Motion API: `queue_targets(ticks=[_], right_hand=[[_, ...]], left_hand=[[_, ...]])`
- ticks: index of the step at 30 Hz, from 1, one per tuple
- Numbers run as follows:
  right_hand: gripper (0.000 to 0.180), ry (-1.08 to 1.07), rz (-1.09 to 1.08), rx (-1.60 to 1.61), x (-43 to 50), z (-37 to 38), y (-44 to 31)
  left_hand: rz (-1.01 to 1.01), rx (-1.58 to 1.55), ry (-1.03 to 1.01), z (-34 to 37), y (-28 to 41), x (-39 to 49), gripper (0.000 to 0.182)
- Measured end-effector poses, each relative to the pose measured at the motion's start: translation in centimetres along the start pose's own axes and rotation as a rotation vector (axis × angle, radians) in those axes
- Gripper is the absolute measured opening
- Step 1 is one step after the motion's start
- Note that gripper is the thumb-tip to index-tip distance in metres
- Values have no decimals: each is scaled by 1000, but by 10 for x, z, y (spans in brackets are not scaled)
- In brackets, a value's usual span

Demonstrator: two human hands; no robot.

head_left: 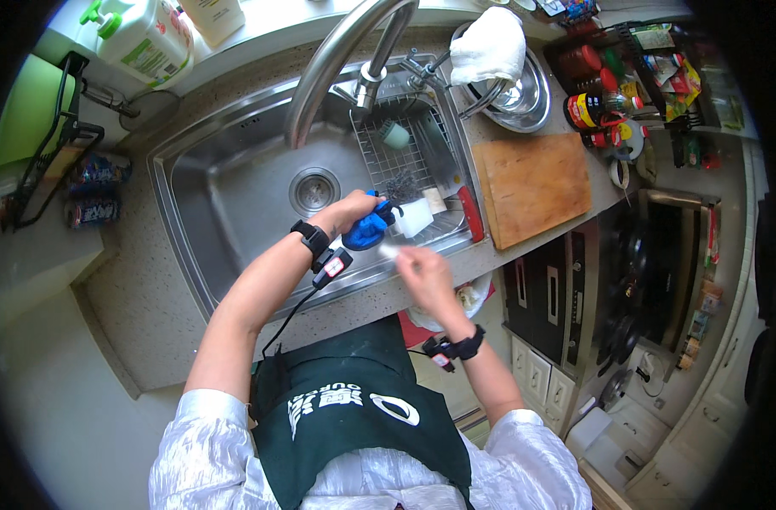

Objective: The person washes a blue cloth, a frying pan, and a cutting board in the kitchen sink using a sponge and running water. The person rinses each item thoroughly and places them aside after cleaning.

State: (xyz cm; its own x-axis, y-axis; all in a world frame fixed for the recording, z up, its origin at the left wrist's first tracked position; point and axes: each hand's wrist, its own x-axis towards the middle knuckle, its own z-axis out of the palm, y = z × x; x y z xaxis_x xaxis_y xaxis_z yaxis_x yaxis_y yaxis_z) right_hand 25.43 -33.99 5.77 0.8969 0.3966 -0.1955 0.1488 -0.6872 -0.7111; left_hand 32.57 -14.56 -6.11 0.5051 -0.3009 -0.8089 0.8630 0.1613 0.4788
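Note:
Over the front edge of the stainless steel sink [235, 191], my left hand [354, 209] grips a bunched blue cloth-like item [366, 231] with dark parts. My right hand [426, 274], slightly blurred, pinches a small white piece [389, 251] between thumb and fingers, just below the blue item. Close by, in the wire basket [370, 137] on the sink's right side, lie a white sponge-like block [414, 218], a steel wool scrubber [402, 186] and a pale green cup [395, 135]. A red handle [471, 213] rests along the basket's right edge.
The curved faucet [324, 57] arches over the sink. On the right are a wooden cutting board [534, 188], metal bowls [534, 102] with a white cloth [490, 48] above, and several sauce bottles [585, 111]. A pump bottle [148, 48] stands at the back left. A bag [474, 296] hangs below the counter.

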Motion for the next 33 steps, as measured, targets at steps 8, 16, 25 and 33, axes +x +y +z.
queue_targets(ticks=[8, 16, 25, 33], right_hand=[[44, 192, -111, -13, 103, 5, 46], [58, -71, -166, 140, 12, 50, -16], [26, 174, -88, -85, -5, -39, 11], [29, 20, -111, -433, 1, -19, 85]], left_hand=[[49, -201, -11, 8, -12, -14, 35], [101, -637, -373, 11, -51, -84, 71], [125, -119, 12, 17, -54, -46, 62], [168, -98, 32, 33, -38, -14, 37]])
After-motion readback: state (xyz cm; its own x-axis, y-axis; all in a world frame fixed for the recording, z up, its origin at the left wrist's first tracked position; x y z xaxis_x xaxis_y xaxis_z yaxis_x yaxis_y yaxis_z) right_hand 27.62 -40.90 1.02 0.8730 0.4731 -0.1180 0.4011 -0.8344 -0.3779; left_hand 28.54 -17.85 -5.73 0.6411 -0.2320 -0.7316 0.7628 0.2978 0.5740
